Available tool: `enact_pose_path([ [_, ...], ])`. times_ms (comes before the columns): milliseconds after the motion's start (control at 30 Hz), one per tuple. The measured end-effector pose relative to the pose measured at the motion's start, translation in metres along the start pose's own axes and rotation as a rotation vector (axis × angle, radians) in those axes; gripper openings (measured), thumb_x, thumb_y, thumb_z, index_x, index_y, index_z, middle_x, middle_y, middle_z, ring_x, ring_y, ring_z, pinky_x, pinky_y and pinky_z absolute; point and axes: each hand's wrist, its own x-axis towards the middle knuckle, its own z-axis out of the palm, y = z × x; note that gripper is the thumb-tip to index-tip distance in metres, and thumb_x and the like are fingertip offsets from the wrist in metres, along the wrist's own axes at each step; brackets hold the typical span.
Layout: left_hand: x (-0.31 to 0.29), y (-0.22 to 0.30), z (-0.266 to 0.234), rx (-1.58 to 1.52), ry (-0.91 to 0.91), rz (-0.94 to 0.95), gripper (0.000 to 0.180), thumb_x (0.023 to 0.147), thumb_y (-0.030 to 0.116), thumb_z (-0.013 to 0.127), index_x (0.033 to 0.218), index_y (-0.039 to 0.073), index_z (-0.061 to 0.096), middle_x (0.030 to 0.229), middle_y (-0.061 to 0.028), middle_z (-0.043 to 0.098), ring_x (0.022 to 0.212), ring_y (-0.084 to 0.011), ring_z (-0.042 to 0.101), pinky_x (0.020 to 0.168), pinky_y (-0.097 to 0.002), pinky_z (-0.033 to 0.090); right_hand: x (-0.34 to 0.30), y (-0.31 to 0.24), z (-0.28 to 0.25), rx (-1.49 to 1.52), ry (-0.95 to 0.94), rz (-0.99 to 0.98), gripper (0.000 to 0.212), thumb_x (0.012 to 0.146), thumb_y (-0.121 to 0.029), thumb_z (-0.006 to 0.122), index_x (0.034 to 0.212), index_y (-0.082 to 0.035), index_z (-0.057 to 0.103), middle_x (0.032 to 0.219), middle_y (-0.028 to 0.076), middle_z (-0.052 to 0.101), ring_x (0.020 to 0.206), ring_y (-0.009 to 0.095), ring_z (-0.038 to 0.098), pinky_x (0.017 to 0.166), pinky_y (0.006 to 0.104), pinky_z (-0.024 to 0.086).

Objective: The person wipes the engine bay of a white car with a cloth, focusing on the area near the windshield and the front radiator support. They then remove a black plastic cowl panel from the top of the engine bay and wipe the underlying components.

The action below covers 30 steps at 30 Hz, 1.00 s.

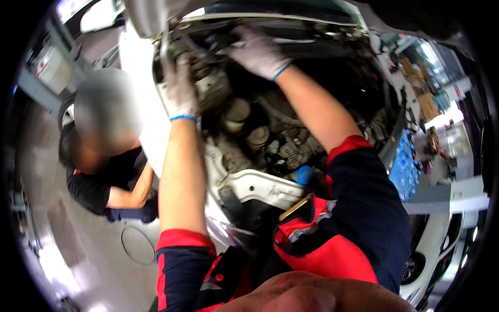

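Both my hands wear whitish gloves with blue cuffs and reach into the far left of a white car's engine bay. My left hand lies along the inner edge of the left fender, fingers stretched forward and apart. Farther in, below the windscreen, my right hand points leftward with its fingers bent around a dark part I cannot make out. Between the hands are dark hoses or fittings, partly hidden by the fingers. A pale, boxy engine-bay part sits just right of my left hand.
At the left, a person in a dark shirt crouches beside the car. A blue cap stands near the white front crossmember. Blue-tinted bottles are at the right. A thin loop lies on the floor.
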Motion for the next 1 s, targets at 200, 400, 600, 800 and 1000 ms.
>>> enact_pose_path([
  [200, -0.005, 0.000, 0.004, 0.862, -0.386, 0.024, 0.057, 0.096, 0.040, 0.059, 0.141, 0.006, 0.058, 0.133, -0.0260, 0.065, 0.124, -0.0420, 0.061, 0.107, -0.0471, 0.049, 0.040, 0.028, -0.003, 0.195, -0.225, 0.084, 0.063, 0.093, -0.056, 0.068, 0.135, -0.009, 0.065, 0.127, 0.020, 0.070, 0.118, 0.034, 0.066, 0.105, 0.0447, 0.051],
  [400, -0.002, -0.022, 0.003, 0.936, -0.421, 0.094, 0.051, 0.094, 0.037, 0.057, 0.136, 0.009, 0.064, 0.128, -0.0245, 0.067, 0.120, -0.0407, 0.063, 0.104, -0.0473, 0.050, 0.054, 0.028, 0.017, 0.112, -0.280, 0.073, 0.066, 0.097, -0.061, 0.060, 0.132, -0.006, 0.067, 0.118, 0.023, 0.072, 0.108, 0.037, 0.070, 0.097, 0.0472, 0.053],
  [600, 0.001, -0.026, 0.003, 0.981, -0.412, 0.105, 0.050, 0.094, 0.037, 0.056, 0.134, 0.008, 0.065, 0.127, -0.0256, 0.067, 0.119, -0.0404, 0.064, 0.103, -0.0475, 0.051, 0.064, 0.007, 0.017, 0.122, -0.371, 0.177, 0.069, 0.097, -0.062, 0.058, 0.130, -0.002, 0.067, 0.115, 0.026, 0.072, 0.105, 0.038, 0.070, 0.094, 0.0473, 0.054],
  [800, 0.000, -0.017, 0.001, 1.001, -0.460, 0.097, 0.052, 0.095, 0.038, 0.056, 0.137, 0.008, 0.063, 0.125, -0.0253, 0.068, 0.117, -0.0407, 0.065, 0.102, -0.0480, 0.051, 0.075, -0.012, 0.037, -0.071, -0.334, 0.036, 0.068, 0.097, -0.060, 0.057, 0.135, -0.005, 0.064, 0.128, 0.020, 0.069, 0.118, 0.037, 0.065, 0.103, 0.0462, 0.049],
  [1000, -0.002, -0.010, -0.002, 0.968, -0.496, 0.070, 0.053, 0.095, 0.038, 0.056, 0.137, 0.007, 0.063, 0.126, -0.0256, 0.068, 0.118, -0.0405, 0.064, 0.103, -0.0478, 0.051, 0.082, -0.027, 0.062, -0.158, -0.169, -0.130, 0.046, 0.095, -0.042, 0.063, 0.128, -0.009, 0.065, 0.128, 0.019, 0.067, 0.121, 0.036, 0.063, 0.106, 0.0462, 0.048],
])
